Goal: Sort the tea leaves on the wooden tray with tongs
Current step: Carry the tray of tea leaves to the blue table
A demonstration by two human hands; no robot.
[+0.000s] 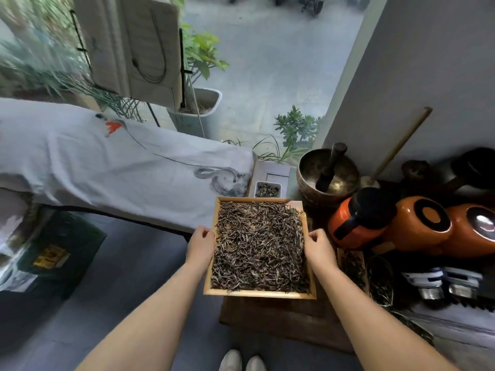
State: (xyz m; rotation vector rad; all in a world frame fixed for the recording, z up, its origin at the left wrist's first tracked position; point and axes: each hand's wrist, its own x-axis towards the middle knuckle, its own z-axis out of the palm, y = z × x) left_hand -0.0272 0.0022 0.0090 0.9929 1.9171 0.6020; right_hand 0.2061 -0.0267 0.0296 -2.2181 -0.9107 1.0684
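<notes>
A square wooden tray (259,294) filled with dark dried tea leaves (258,247) is held in front of me, partly over a low dark wooden stand. My left hand (200,247) grips the tray's left rim. On the right rim sits my right hand (319,250), fingers curled over the edge. No tongs are visible anywhere.
A small white dish of tea leaves (267,189) sits just beyond the tray. To the right stand a brass bowl with a pestle (328,175), orange jars (420,226) and more tea in containers (379,279). A cloth-covered table (120,170) lies left.
</notes>
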